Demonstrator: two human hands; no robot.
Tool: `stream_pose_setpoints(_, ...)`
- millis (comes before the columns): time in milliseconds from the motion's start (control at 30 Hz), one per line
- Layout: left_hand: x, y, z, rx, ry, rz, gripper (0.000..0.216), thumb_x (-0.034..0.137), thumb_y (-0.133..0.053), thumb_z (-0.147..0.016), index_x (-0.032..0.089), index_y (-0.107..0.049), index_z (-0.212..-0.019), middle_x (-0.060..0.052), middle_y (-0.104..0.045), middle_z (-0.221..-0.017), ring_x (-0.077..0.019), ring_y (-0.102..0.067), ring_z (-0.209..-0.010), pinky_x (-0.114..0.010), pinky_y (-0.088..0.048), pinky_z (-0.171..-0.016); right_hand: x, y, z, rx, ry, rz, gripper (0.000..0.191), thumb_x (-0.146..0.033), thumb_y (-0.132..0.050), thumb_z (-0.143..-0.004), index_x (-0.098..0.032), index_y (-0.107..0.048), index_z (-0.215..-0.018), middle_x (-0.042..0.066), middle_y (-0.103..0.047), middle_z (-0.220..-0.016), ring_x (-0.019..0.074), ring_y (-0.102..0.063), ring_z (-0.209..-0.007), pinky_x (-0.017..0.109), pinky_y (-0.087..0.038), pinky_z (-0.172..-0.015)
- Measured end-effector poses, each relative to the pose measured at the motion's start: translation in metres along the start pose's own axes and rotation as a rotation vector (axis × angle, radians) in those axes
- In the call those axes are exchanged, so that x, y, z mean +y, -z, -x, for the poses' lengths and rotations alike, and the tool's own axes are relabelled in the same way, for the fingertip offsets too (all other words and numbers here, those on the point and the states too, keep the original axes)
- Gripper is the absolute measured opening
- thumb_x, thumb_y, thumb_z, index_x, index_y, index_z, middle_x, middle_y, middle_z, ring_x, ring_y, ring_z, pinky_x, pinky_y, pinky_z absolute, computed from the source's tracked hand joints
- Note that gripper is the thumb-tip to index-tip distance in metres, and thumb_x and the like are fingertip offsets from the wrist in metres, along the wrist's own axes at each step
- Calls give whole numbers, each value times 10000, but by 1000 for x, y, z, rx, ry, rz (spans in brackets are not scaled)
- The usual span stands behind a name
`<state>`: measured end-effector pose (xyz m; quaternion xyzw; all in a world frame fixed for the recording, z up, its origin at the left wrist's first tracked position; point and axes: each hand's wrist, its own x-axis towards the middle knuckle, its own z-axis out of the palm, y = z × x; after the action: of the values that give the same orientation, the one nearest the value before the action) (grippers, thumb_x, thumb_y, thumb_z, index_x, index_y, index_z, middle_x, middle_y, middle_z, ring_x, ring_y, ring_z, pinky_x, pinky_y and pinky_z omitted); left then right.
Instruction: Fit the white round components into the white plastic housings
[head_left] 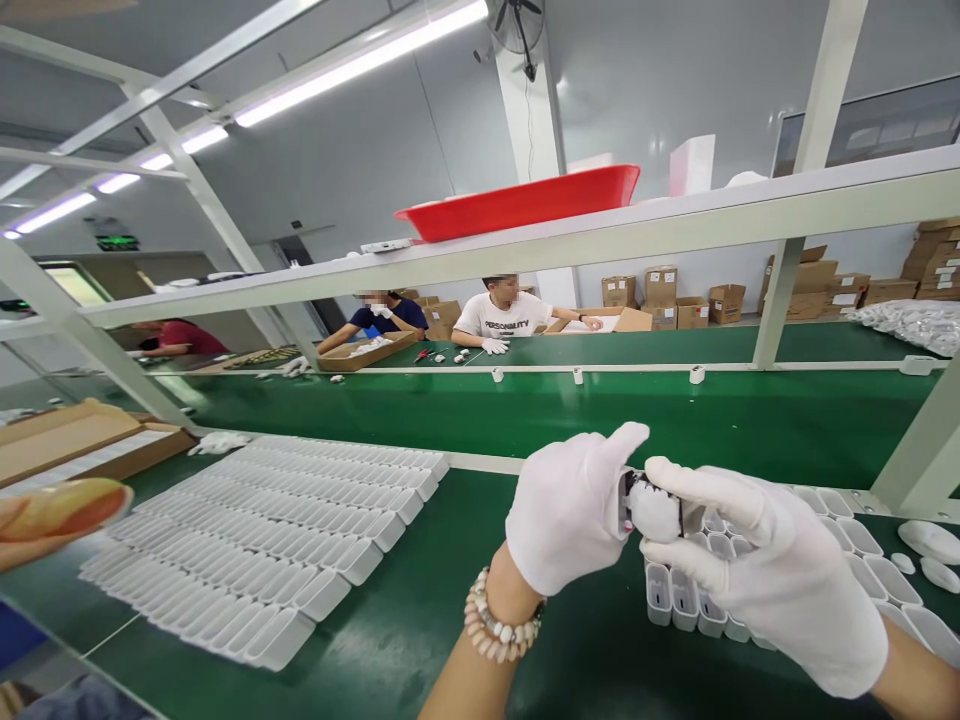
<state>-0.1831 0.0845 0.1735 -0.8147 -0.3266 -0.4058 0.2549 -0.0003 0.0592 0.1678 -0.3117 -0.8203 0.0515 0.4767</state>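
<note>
gloved in white, a worker's right grip (780,570) pinches one end of a small part (654,512) between thumb and fingers, while the left grip (566,510) is clasped about the other end, its thumb jutting up above. the part, a rounded white body with dark edges, is held up over the green tabletop (420,640), between the two grips; its finer details are too small to make out from where i stand. it looks light, with a stiff shell likely to be smooth and a little slippery against gloves, and its dark edges could prove fragile under a hard squeeze. its two ends seem the best places to take hold, with modest pressure. a bead bracelet (499,625) rings the left wrist. below the right grip, white bins (658,597) stand in rows, with pale ovals (930,541) lying at the far right. a larger block of white tubs (281,640) spreads across the left. beyond, a co-worker in a white shirt (510,322) and another in dark blue (390,316) sit facing this way, and a red tray (525,207) rests on the shelf (705,227).
</note>
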Motion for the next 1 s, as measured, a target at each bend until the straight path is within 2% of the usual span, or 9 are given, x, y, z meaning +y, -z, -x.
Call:
stream_pose_setpoints(233,1,0,-2,36,-24,3,421,227,-529,-773,155,-474,-1184,21,-544,-616,-125,-511,-511,-241,-408,-487,-4,1,0,-37,-16,30,327,-87,-595,-800,-275,-621,-1066,-42,-693,-810,129,-652,-646,240,-543,-588)
stream_pose_setpoints(367,2,0,-4,51,-41,-48,368,260,-497,-804,144,-497,-1154,9,-559,-610,-124,-509,-491,-244,-392,-468,-6,0,0,1,17,52,303,-78,-569,-815,-276,-598,-1043,-50,-671,-779,118,-629,-623,231,-546,-603)
stream_pose_setpoints(533,3,-1,-3,45,-33,-46,357,262,-500,-818,142,-493,-1154,4,-577,-619,-124,-517,-498,-242,-396,-472,-6,0,-1,6,17,52,294,-92,-564,-822,-278,-579,-1048,-44,-677,-804,127,-639,-635,233,-553,-604)
stream_pose_setpoints(733,5,-3,-3,41,-25,-29,355,251,-488,-813,153,-484,-1154,3,-581,-627,-125,-520,-498,-242,-402,-472,-5,1,-3,-8,33,63,226,-92,-574,-809,-271,-604,-944,-30,-686,-808,153,-651,-655,252,-540,-555)
stream_pose_setpoints(1000,8,-5,-3,22,-20,16,411,212,-515,-771,163,-462,-1176,10,-572,-645,-127,-523,-515,-241,-421,-478,-5,1,0,-58,18,77,198,-163,-583,-856,-259,-601,-1029,-41,-635,-740,124,-580,-590,254,-515,-551)
